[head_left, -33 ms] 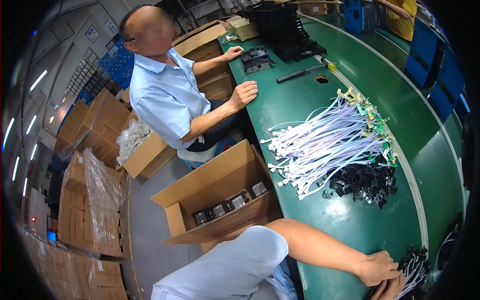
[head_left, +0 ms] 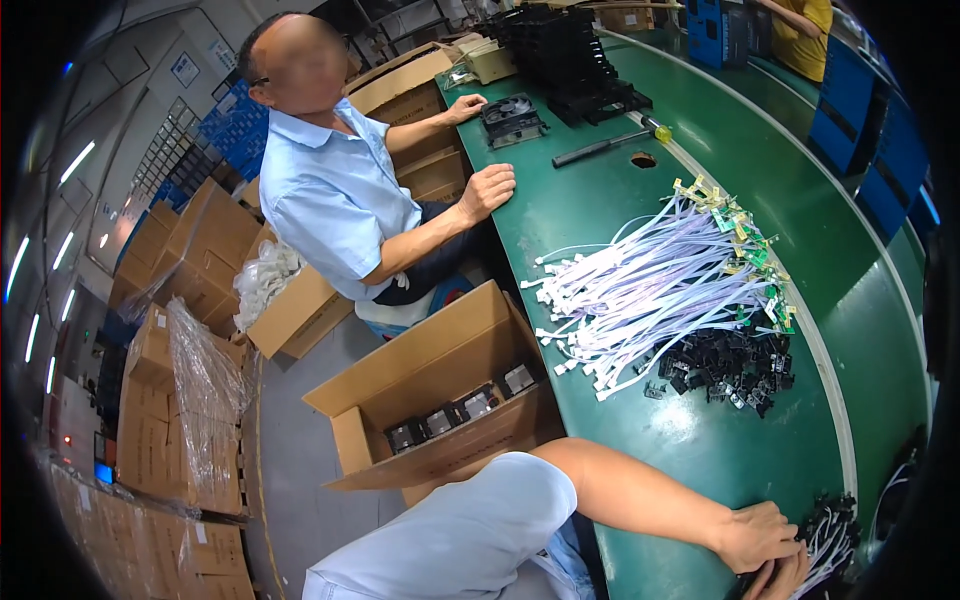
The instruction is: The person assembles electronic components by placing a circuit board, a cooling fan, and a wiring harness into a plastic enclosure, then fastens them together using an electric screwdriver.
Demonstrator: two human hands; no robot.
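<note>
Resting near the lower right corner of the view, the left hand [head_left: 760, 535] lies palm down on the green desk [head_left: 620, 230], fingers loosely curled beside a small bundle of white cables with black connectors [head_left: 828, 535], which sits at the desk's near edge by the picture's rim. The right hand [head_left: 780, 578] shows only in part at the bottom edge, just below the left one and touching that same bundle; whether it grips the cables or only rests against them cannot be told, and the same goes for the left hand, whose fingertips meet the bundle without a clear grasp. The person's bare left forearm runs from a light blue sleeve [head_left: 470, 540] across the desk to the hand. Farther up the desk, well apart from the hands, a large fan of white ribbon cables [head_left: 650, 290] lies spread out, its far ends tipped with green and yellow tabs, and a heap of small black plastic parts [head_left: 730, 365] sits just beside its near end. Left of the desk, on the floor, an open cardboard box [head_left: 440, 400] holds a row of dark square parts. Beyond it a co-worker in a light blue shirt [head_left: 330, 200] sits at the desk with both hands on it, one by a black fan unit [head_left: 512, 118]. Stacked black trays [head_left: 565, 55] stand at the far end.
</note>
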